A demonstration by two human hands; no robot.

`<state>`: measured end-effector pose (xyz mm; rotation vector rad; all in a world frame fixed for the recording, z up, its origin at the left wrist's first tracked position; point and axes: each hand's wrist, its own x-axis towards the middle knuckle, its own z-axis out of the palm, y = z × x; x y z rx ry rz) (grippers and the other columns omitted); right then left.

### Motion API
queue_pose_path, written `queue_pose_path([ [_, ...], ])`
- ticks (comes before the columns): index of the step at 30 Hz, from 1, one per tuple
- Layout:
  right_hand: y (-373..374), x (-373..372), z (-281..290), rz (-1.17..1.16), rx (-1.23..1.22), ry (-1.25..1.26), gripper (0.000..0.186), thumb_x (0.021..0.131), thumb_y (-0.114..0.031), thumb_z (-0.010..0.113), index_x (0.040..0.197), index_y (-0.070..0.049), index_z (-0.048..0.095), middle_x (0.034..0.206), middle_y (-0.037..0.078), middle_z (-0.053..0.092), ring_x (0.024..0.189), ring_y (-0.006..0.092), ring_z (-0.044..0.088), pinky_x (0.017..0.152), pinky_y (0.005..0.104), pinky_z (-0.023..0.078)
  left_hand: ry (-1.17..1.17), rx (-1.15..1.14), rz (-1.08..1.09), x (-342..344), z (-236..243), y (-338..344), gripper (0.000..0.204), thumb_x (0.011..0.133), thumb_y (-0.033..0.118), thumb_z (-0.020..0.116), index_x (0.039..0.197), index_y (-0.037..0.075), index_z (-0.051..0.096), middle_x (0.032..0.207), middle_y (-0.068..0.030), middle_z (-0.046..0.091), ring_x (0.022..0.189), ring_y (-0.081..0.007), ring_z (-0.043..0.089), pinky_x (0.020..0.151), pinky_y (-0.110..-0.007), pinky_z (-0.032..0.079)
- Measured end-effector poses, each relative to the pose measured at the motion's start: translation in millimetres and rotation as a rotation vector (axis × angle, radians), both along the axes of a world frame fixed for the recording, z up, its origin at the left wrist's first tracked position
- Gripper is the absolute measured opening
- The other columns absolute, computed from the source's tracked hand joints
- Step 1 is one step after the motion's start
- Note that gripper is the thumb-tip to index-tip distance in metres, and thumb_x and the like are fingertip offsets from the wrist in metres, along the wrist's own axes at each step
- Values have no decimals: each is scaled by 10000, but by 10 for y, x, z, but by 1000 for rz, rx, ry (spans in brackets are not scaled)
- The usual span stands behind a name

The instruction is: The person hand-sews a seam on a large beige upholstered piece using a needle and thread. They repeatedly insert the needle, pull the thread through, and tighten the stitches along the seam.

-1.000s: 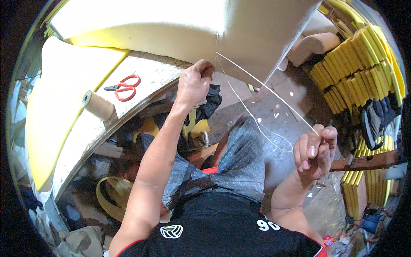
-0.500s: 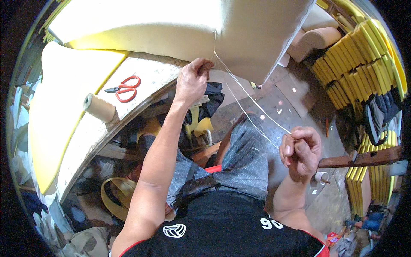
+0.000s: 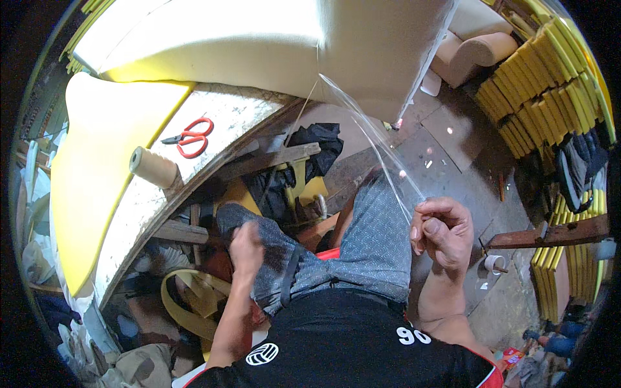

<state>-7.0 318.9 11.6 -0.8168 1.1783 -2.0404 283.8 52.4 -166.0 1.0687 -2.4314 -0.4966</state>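
A cream upholstered piece (image 3: 259, 58) spans the top of the view, with a vertical seam near its middle. Pale thread (image 3: 375, 132) hangs from the seam's lower end and runs in loose strands to my right hand (image 3: 446, 231). That hand is closed, pinching the strands between thumb and fingers, above the floor right of my knees. Another strand slants tautly down-left from the seam toward my left hand (image 3: 247, 251). My left hand is a motion-blurred fist over my left thigh; its fingertips are hidden.
Red-handled snips (image 3: 192, 138) and a thread cone (image 3: 153, 168) lie on a pale board (image 3: 213, 103) beside yellow foam (image 3: 97, 149). Stacked yellow-edged pieces (image 3: 537, 90) stand at far right. A wooden bar (image 3: 550, 235) juts in below them, near a white roll (image 3: 495, 264).
My left hand has dropped from beside the seam to my left thigh, drawing a strand down. My right hand has shifted slightly left, keeping its thread.
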Motion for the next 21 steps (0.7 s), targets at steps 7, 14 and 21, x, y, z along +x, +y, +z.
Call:
queue_pose_path([
  [7, -529, 73, 81, -51, 143, 451, 235, 924, -33, 698, 1153, 6, 734, 937, 103, 727, 874, 193, 692, 891, 386, 543, -181, -61, 294, 1517, -283, 287, 105, 956, 39, 569, 1025, 14, 645, 943, -215, 675, 884, -430, 598, 794, -510, 465],
  [14, -1235, -71, -118, -419, 116, 1035, 218, 923, -12, 707, 1139, -27, 735, 1066, 129, 743, 1112, 302, 682, 1093, 469, 449, -428, 221, 492, 2578, -982, 603, 123, 959, 111, 602, 1048, 30, 632, 1017, -277, 696, 935, -484, 647, 789, -563, 495],
  [21, -1874, -155, -305, -538, 71, 902, 337, 968, -77, 662, 1304, -66, 659, 1235, 162, 678, 1101, 317, 676, 944, 427, 546, -787, 531, 725, 3515, -1321, 1029, 254, 929, 195, 645, 1130, 45, 687, 1103, -272, 714, 1054, -453, 683, 904, -521, 546],
])
